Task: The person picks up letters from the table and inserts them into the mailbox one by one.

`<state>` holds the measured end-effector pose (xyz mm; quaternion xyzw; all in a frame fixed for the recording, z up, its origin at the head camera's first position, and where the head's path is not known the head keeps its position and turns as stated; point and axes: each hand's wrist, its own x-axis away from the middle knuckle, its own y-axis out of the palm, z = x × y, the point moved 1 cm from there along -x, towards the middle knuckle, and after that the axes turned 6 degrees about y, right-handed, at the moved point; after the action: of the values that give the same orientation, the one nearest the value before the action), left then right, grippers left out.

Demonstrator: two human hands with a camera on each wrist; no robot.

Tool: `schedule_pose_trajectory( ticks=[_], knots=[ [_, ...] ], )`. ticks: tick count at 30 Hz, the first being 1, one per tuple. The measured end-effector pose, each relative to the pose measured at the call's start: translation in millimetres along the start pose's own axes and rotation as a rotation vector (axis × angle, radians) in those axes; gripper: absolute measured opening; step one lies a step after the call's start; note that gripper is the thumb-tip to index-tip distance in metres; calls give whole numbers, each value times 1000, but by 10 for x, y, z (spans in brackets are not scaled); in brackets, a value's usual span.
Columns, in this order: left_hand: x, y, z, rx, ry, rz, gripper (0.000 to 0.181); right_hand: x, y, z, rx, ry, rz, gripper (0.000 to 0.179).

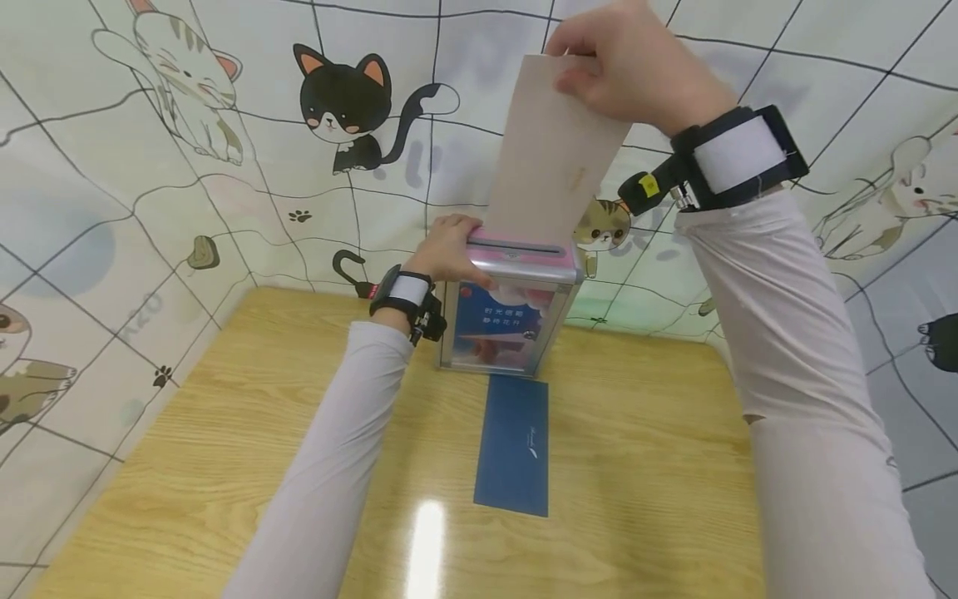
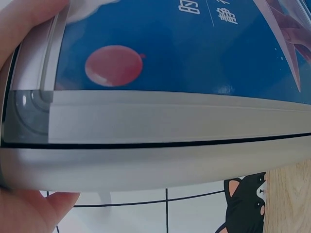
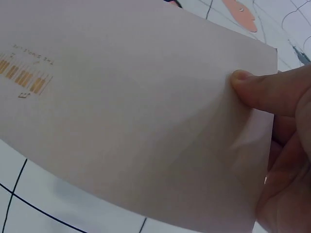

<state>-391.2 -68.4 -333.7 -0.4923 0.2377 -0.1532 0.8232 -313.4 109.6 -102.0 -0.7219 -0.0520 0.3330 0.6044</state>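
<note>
Against the tiled-pattern backdrop stands a slotted box (image 1: 524,264) with a pink top, a silver frame and a blue front panel bearing white characters. My left hand (image 1: 449,249) grips its upper left corner; the left wrist view shows digits on both sides of the silver frame (image 2: 170,116). High above the box, my right hand (image 1: 621,71) pinches the top end of a long pale envelope (image 1: 550,158). Its lower end overlaps the back of the box's top, close behind the slot. Small gold print (image 3: 24,73) marks its face in the right wrist view.
A dark blue envelope (image 1: 512,449) with a small white logo lies on the wooden table (image 1: 644,466), just in front of the box. A cat-patterned backdrop (image 1: 359,200) rises along the table's back and sides. A black hook (image 1: 352,270) shows left of the box.
</note>
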Motion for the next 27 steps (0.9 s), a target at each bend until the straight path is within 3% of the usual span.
schedule_pose_trajectory(
  ticks=[11, 27],
  knots=[
    [-10, -11, -5, -8, -3, -7, 105, -125, 194, 98, -10, 24, -59, 28],
    [-19, 4, -13, -43, -10, -16, 106, -214, 665, 133, -1, -101, -111, 22]
  ],
)
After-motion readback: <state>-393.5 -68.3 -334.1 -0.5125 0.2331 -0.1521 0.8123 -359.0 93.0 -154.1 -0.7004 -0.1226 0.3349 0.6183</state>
